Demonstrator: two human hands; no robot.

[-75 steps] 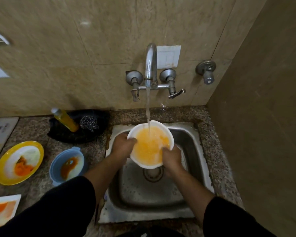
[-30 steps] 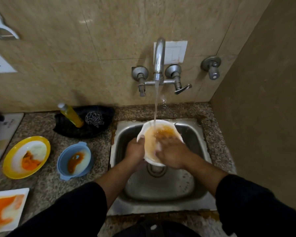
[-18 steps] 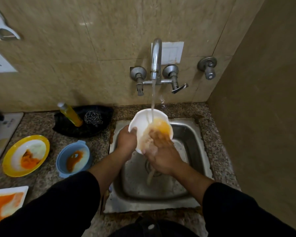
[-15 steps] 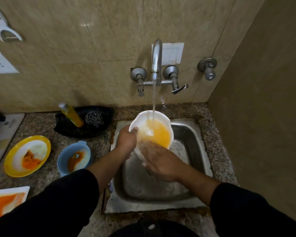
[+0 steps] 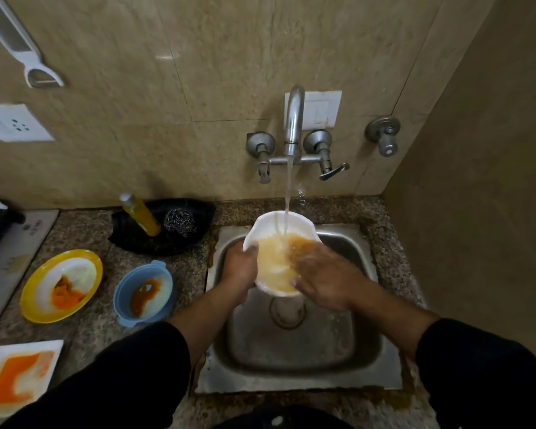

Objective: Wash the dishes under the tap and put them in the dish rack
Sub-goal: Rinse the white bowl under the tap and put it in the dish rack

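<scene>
Granite counter (image 5: 75,239), steel sink (image 5: 384,363) inset; head view. White bowl (image 5: 276,224): over the sink, under the tap (image 5: 294,119) stream, holding cloudy orange water. Left hand (image 5: 240,264): grips the rim at 9 o'clock. Right hand (image 5: 322,280): enters from 3 o'clock, fingers flat inside bowl. Dish rack: not visible.

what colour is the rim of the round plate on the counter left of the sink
Yellow, around a white centre: the round plate, in the head view.

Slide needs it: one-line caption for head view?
Left hand grips a white bowl under the running tap, right hand in its orange water.
</scene>
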